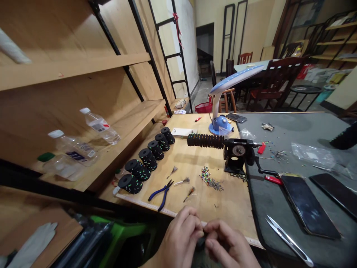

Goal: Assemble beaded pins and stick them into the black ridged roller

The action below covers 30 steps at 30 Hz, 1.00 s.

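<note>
At the bottom centre, my left hand [180, 238] and my right hand [228, 245] meet around a small dark object [200, 243], mostly hidden by my fingers. Both hands are pinching it just past the front edge of the wooden workbench [223, 201]. A tape measure [147, 204] runs along that edge. Nearest my hands lie blue-handled pliers [162, 192], small feathery tufts [189, 193] and a spill of coloured pins [209, 179]. Farther back stand a row of black spools with coloured flecks [147, 159] and a black clamp-mounted hand-crank winder [237, 153] carrying a ribbed black coil [205, 140].
Wooden shelving [69, 74] with plastic water bottles [99, 125] rises at left. At right, a grey mat [279, 130] holds dark tablets [308, 206], long metal tweezers [290, 242] and small parts. A blue desk lamp [220, 124] stands behind the winder.
</note>
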Each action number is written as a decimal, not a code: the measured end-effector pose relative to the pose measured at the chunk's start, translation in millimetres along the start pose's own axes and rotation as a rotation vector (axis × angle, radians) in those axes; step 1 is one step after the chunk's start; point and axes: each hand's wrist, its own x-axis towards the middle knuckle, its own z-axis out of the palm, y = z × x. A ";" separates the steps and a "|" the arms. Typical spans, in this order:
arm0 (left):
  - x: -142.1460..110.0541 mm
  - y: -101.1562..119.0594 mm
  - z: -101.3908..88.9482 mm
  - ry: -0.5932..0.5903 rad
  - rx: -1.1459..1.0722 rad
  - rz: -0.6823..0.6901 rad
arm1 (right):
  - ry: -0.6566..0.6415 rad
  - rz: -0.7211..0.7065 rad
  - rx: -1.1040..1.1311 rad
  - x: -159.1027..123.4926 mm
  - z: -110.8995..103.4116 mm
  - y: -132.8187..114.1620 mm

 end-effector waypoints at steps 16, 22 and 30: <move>17.0 -9.1 -1.7 0.001 -0.260 -0.279 | 0.398 0.038 -0.061 11.6 -16.4 3.1; 13.7 -11.7 0.8 0.046 -0.235 -0.300 | 0.041 0.137 0.418 28.2 9.5 2.5; 15.4 -15.1 3.4 0.016 -0.221 -0.251 | 0.077 0.004 -0.023 28.2 15.3 37.2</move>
